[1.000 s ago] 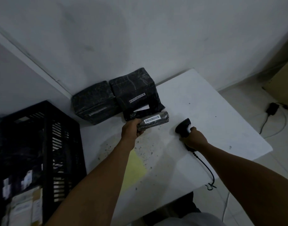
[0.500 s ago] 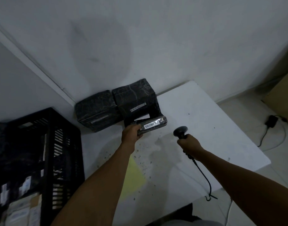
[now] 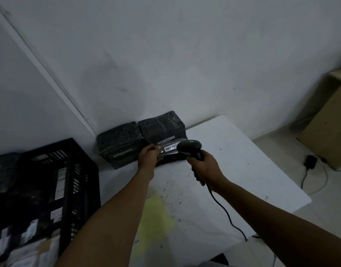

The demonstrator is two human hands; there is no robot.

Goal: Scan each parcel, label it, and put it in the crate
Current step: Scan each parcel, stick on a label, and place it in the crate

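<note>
Gripping the small parcel [image 3: 170,148] in the left hand [image 3: 148,158], right hand [image 3: 205,164] clenching the barcode scanner [image 3: 190,148]; glossy wrap near the worktop's [image 3: 243,170] far edge could glare, spoiling the read.

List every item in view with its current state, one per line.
Left hand: gripping the small parcel.
Small parcel: held up, barcode label facing the scanner.
Right hand: gripping the scanner handle.
Scanner: raised, head close to the barcode, green light on.
Two black parcels: resting on the table against the wall.
Crate: beside the table, partly filled with labelled parcels.
Table: white, speckled, with a yellow stain.
</note>
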